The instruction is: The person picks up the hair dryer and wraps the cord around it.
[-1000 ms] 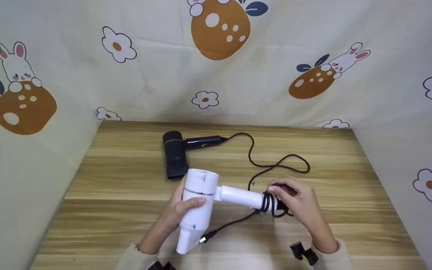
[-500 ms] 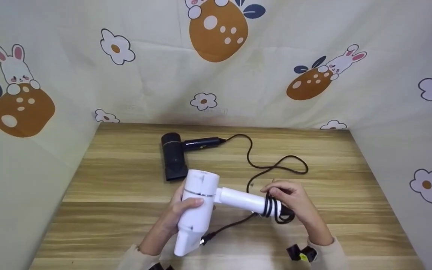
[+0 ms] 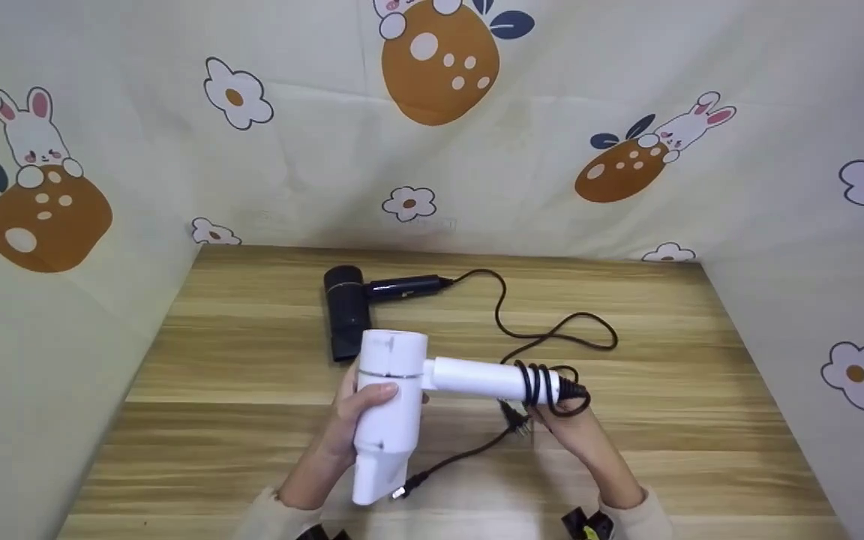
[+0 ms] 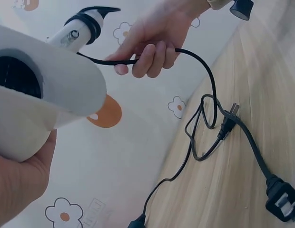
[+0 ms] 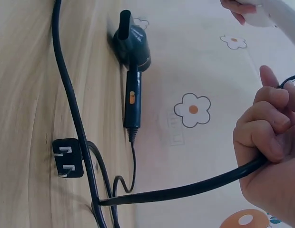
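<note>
Wood-grain tabletop (image 3: 214, 360), with a white cylindrical plastic hair dryer (image 3: 402, 394) held above it; left hand (image 3: 346, 420) curls round the barrel (image 3: 387, 424), probably leaving the handle (image 3: 469, 379) free; right hand's (image 4: 154, 45) fingers curl tight on its thin black cord (image 5: 176, 194), likely so the coils (image 3: 536, 384) sit snug

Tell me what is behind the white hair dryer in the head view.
Farther back lies the black hair dryer. The white hair dryer partly covers the left grip; its handle covers part of the right grip and the black dryer's cord. Anything else covered cannot be seen.
</note>
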Demonstrator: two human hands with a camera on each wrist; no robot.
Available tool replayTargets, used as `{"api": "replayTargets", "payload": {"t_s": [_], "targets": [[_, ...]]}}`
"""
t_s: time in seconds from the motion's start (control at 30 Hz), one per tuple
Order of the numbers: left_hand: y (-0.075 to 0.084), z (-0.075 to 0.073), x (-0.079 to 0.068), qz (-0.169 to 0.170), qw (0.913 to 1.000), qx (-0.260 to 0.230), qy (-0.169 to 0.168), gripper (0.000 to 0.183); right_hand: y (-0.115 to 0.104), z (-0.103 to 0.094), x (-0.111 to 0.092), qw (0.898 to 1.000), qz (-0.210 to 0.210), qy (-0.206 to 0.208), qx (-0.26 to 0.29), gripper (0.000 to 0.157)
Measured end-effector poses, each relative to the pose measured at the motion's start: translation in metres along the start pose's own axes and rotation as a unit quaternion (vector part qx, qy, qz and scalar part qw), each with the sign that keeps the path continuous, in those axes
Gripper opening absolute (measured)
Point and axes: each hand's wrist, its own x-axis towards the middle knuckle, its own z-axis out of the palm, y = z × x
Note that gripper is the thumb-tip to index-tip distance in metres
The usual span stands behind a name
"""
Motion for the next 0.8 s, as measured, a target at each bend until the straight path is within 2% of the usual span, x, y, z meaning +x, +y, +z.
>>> {"api": "replayTargets", "payload": {"t_s": [0.03,0.07,0.13,0.2,0.3,0.4,0.57,0.67,0.8], "targets": [[0.000,0.000,0.001,0.003,0.9999,0.001,0.011,0.033,-0.002,0.001,-0.001,0.998,0.044,0.001,0.047,0.006],[-0.001,0.000,0.001,0.005,0.9997,0.001,0.023,0.033,-0.003,0.002,-0.002,0.995,0.072,0.002,0.071,0.008],[-0.002,0.000,0.002,0.007,0.9990,-0.002,0.044,0.032,-0.006,0.004,0.000,0.994,0.079,0.004,0.081,0.013],[-0.003,0.000,0.002,0.007,0.9980,-0.007,0.063,0.032,-0.008,0.007,-0.001,0.996,0.072,0.004,0.054,0.019],[-0.005,0.000,0.004,0.006,0.9965,-0.014,0.083,0.032,-0.012,0.011,-0.003,0.999,0.045,-0.005,-0.007,0.022],[-0.006,0.001,0.005,0.008,0.9949,-0.022,0.098,0.033,-0.017,0.014,-0.006,0.998,0.020,-0.027,-0.058,0.020],[-0.005,0.002,0.006,0.006,0.9916,-0.011,0.129,0.037,-0.026,0.014,-0.008,0.992,-0.038,-0.060,-0.105,0.014],[-0.005,0.002,0.006,0.004,0.9896,0.016,0.143,0.042,-0.031,0.013,-0.007,0.988,-0.072,-0.058,-0.126,0.015],[-0.006,0.003,0.007,0.008,0.9873,0.044,0.153,0.048,-0.037,0.010,-0.005,0.986,-0.096,-0.040,-0.131,0.018]]}}
